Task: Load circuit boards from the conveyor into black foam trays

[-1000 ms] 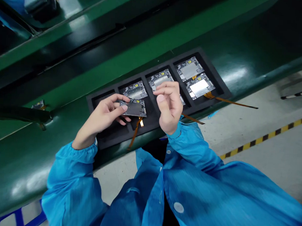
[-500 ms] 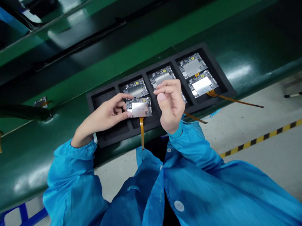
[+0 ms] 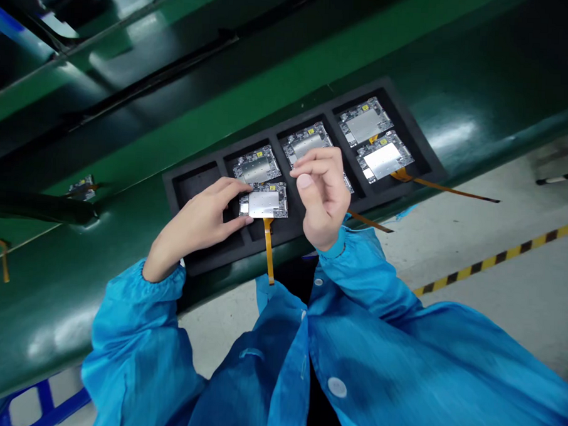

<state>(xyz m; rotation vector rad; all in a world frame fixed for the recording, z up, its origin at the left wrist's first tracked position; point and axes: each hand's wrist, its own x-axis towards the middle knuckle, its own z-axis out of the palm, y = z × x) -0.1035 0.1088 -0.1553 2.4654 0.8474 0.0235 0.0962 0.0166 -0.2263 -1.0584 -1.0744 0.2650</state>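
Observation:
My left hand grips a circuit board by its left edge, thumb below and fingers above. The board has a silver shield plate, and an orange flex cable hangs from its lower edge. It lies over the second compartment of a black foam tray, just below another circuit board. My right hand is curled above the third compartment, thumb close to the fingertips; whether something small is between them cannot be seen. This hand partly hides the boards beneath it.
Two more boards lie in the tray's right compartment, a flex cable reaching past the edge. The green bench carries a dark post at left, with small boards near it. Yellow-black tape marks the floor.
My left hand has shifted slightly right along the board's edge, and its fingers look straighter. The board has hardly moved. My right hand keeps nearly the same pose.

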